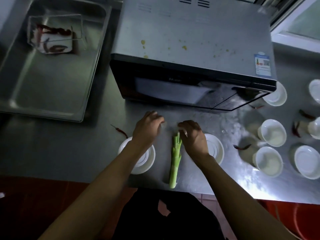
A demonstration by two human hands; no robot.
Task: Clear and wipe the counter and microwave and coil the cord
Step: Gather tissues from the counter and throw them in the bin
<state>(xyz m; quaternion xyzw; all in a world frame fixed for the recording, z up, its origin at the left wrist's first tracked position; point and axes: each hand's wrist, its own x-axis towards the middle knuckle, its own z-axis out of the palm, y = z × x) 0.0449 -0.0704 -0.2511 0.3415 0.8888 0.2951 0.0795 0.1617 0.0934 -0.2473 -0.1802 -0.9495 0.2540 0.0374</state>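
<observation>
Gleaming steel counter (57, 153) under microwave (190, 40); right grip (194, 137) pinching leek (175, 160), left grip (147, 129) loose, empty.

Dim kitchen. Red tiled floor (34, 205) runs along the near edge. A bright white-framed window (297, 23) sits far right.

The steel counter (52, 153) carries a microwave (190, 49), metal tray (52, 84), green stalk (175, 163), white bowls (273, 132) and dried chillies (122, 131).
</observation>
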